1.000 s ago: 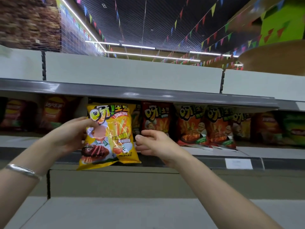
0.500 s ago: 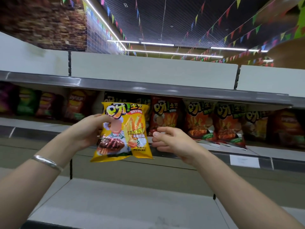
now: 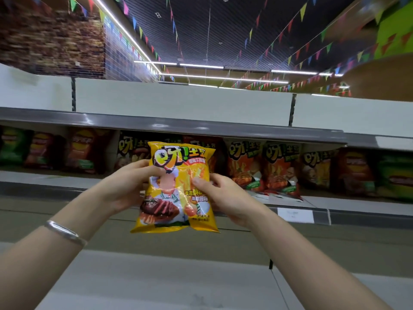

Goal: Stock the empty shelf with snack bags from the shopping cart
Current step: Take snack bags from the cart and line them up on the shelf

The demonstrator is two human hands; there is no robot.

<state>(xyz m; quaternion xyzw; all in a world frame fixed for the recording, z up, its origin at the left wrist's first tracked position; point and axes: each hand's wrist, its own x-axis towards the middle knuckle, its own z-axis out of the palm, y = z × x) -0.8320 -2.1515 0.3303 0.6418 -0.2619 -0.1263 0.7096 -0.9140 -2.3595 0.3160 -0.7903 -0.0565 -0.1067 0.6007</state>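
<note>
Yellow snack bag [image 3: 176, 189] upright | left hand [image 3: 125, 186], right hand [image 3: 220, 198] grip its sides | shelf [image 3: 67, 179] blurred

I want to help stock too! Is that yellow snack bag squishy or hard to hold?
Probably squishy: the yellow snack bag looks puffed and crinkled. Likely light, since the left hand and right hand hold it by its edges. Its shiny film may be slippery.

Yellow snack bag [image 3: 176, 189], multicoloured bunting [image 3: 290, 54]

Both the left hand [image 3: 125, 186] and right hand [image 3: 223, 195] grip a yellow snack bag [image 3: 176, 191] upright, in front of the shelf [image 3: 67, 177] of bags.
</note>
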